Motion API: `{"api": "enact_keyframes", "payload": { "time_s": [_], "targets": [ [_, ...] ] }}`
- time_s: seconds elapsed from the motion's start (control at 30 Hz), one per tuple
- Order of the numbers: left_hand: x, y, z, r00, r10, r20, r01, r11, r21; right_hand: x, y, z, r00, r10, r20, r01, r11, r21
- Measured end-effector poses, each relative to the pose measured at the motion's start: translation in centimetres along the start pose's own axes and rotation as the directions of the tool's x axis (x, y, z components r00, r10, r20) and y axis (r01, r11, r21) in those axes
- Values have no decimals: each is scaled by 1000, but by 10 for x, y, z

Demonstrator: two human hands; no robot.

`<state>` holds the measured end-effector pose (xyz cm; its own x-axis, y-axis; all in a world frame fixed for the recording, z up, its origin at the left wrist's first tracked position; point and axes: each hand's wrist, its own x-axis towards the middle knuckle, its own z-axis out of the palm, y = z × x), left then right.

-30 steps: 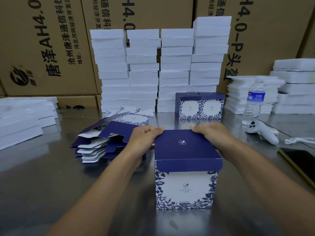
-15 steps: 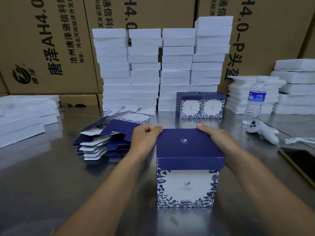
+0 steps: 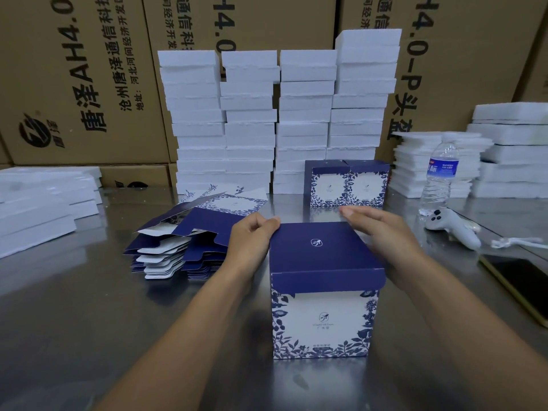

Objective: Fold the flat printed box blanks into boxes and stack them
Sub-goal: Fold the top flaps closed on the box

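Pinching the far-left corner of the navy lid, the left grip (image 3: 252, 241) has its fingers curled down the side and its thumb tip on the lid edge, so it is grasping the folded box (image 3: 323, 321). Right grip (image 3: 385, 235) is released: fingers straight and together, laid along the far-right edge of the same lid, palm turned inward; whether it presses or only touches can't be told. Both forearms come in from the bottom of the view, one on each side of the box. The box stands upright on the bench (image 3: 89, 327), close to the camera and centre-right, lid flap folded down over the front, white front panel with blue leaf print and a small logo. Just left of the left grip is a messy pile of flat blanks (image 3: 184, 241), navy and white flaps fanned out, the top blank partly lifted. Behind the held box, apart from it, two finished boxes (image 3: 347, 185) stand side by side, touching each other. Behind those, four tall stacks of white foam blocks (image 3: 278, 114) against brown cartons (image 3: 89, 84) with printed text. More foam slabs (image 3: 38, 209) at far left, thin foam sheets (image 3: 415, 164) and thicker slabs (image 3: 510, 149) at right. Water bottle (image 3: 439, 176) upright in front of the thin sheets, white controller (image 3: 453, 229) lying near its base, white cable (image 3: 516, 242) beside that, dark phone (image 3: 522, 283) flat at the right edge.
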<state>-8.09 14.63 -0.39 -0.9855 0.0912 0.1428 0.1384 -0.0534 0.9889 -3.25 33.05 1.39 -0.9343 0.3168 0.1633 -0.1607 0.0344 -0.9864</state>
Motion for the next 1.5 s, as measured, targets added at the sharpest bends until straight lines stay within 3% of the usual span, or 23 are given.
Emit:
{"api": "enact_keyframes", "payload": {
  "time_s": [0.1, 0.17, 0.23, 0.33, 0.4, 0.47, 0.53, 0.67, 0.77, 0.83, 1.3, 1.5],
  "targets": [
    [1, 0, -2, 1000, -11, 17, 10, 999, 33, -21, -12, -9, 969, -227, 96, 233, 970, -68],
    [1, 0, -2, 999, -29, 18, 29, 999, 27, -42, -16, -9, 901, -356, 249, 398, 906, -144],
    [1, 0, -1, 999, -43, 11, 43, 999, 11, -58, -13, -4, 837, -393, 382, 511, 812, -284],
    [-1, 3, -1, 999, -40, 0, 40, 999, 27, -64, 1, 5, 760, -530, 376, 650, 600, -467],
    [-5, 5, -5, 999, 39, -19, -37, 994, 102, -62, 6, 7, 724, -603, 334, 682, 554, -478],
    [-13, 9, -12, 978, 209, -26, -197, 954, 225, -56, 10, 7, 702, -638, 317, 696, 519, -495],
    [-25, 12, -15, 932, 356, 67, -360, 892, 274, -49, 12, 5, 693, -655, 302, 695, 494, -522],
    [-41, 6, -10, 817, 503, 282, -575, 742, 344, -37, 14, 7, 739, -634, 230, 638, 547, -542],
    [-39, -2, -3, 740, 611, 283, -665, 600, 444, -30, 16, 10, 784, -592, 188, 599, 641, -480],
    [-34, -7, 0, 707, 663, 248, -687, 559, 464, -26, 18, 13, 787, -589, 183, 598, 655, -463],
    [-19, -13, 9, 716, 675, 180, -660, 569, 491, -9, 23, 12, 766, -602, 226, 612, 578, -539],
    [-21, -19, 10, 722, 681, 124, -659, 622, 424, -10, 31, -2, 820, -560, 121, 568, 769, -292]
  ]
}}
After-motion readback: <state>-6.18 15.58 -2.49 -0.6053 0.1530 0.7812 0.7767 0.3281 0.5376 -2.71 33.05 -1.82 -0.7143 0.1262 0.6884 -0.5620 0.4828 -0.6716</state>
